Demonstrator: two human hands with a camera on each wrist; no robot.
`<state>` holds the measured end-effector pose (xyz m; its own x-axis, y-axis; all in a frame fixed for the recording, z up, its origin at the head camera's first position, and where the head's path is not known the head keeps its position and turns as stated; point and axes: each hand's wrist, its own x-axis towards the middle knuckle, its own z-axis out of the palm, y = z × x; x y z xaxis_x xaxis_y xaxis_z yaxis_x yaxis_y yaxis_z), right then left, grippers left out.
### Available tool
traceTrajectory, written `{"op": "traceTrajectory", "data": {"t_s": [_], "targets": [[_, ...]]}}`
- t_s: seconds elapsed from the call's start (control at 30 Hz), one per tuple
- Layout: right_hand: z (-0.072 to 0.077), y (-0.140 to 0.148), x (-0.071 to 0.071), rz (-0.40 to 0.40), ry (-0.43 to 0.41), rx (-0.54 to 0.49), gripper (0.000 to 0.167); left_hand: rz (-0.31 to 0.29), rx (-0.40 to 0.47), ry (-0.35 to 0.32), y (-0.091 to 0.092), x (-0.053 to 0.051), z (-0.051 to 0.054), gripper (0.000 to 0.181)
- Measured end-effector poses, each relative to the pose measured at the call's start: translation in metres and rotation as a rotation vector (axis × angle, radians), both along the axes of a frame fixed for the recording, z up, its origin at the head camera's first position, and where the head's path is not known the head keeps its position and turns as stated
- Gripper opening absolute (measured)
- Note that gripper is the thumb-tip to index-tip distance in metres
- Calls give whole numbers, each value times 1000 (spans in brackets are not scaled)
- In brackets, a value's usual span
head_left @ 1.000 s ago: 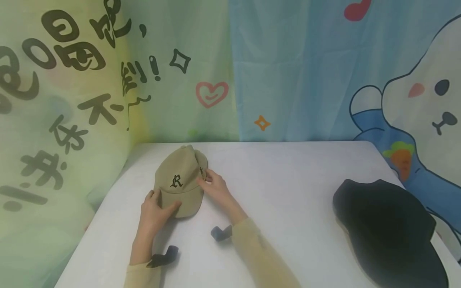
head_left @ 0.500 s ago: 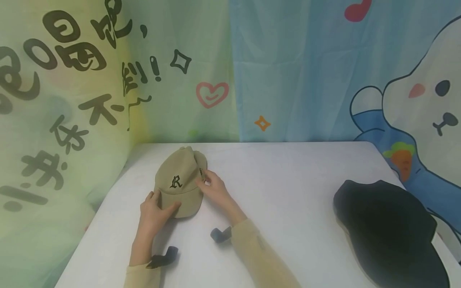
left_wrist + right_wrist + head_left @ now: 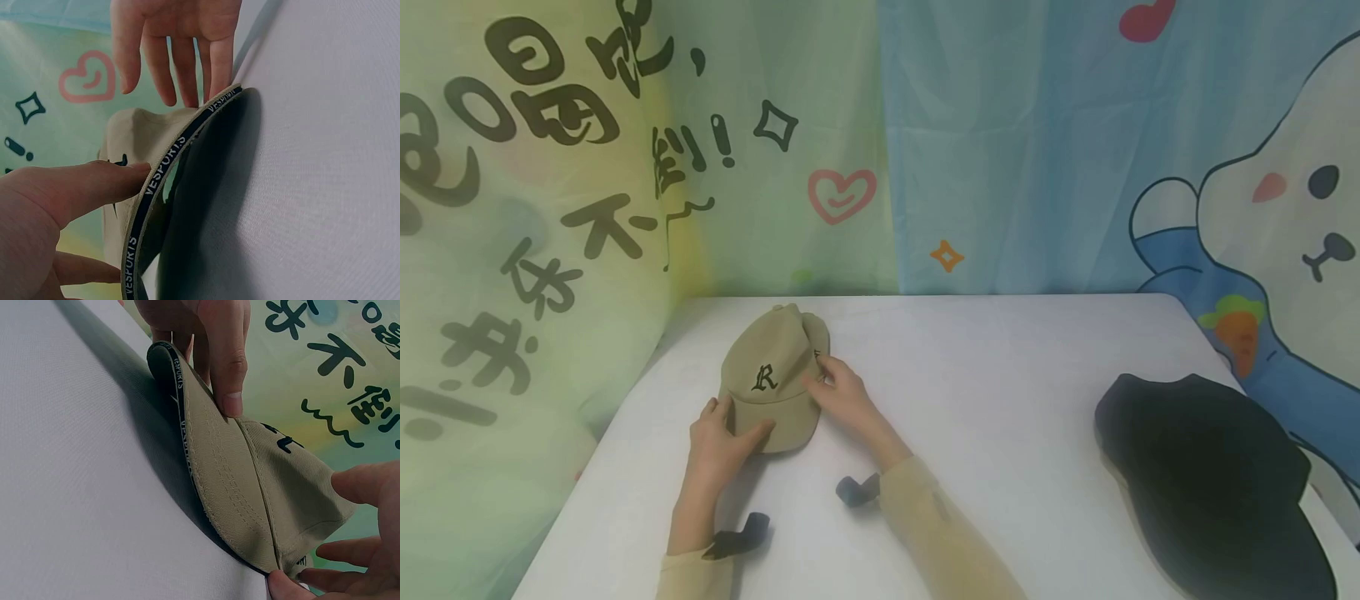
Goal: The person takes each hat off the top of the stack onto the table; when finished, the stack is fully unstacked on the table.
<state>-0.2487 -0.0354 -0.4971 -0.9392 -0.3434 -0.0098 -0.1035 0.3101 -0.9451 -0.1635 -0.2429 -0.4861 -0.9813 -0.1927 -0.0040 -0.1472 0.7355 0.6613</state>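
Observation:
A tan cap with a black letter R on its front is tilted up at the left of the table, brim toward me. My left hand holds the brim's left side, its thumb across the brim in the right wrist view. My right hand holds the cap's right side between thumb and fingers, partly hidden by the crown. Dark lettered trim edges the brim in the left wrist view, where the right hand has nearly straight fingers against the cap.
A black, irregular flat shape lies at the right of the white table. Behind stands a blue and green curtain with drawings; a yellow-green cloth hangs at the left. Dark wrist mounts stick out from both wrists.
Both hands and the cap have shifted very slightly left. The right-hand fingers have moved a little over the cap's side. The hold looks the same.

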Motion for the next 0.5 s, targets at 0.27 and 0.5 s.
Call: {"op": "traceTrajectory", "data": {"t_s": [0.27, 0.5], "targets": [[-1, -3, 0, 28, 39, 26, 62, 2, -1, -16, 0, 1, 2, 97], [-1, -6, 2, 52, 44, 27, 62, -24, -42, -14, 0, 2, 2, 113]]}}
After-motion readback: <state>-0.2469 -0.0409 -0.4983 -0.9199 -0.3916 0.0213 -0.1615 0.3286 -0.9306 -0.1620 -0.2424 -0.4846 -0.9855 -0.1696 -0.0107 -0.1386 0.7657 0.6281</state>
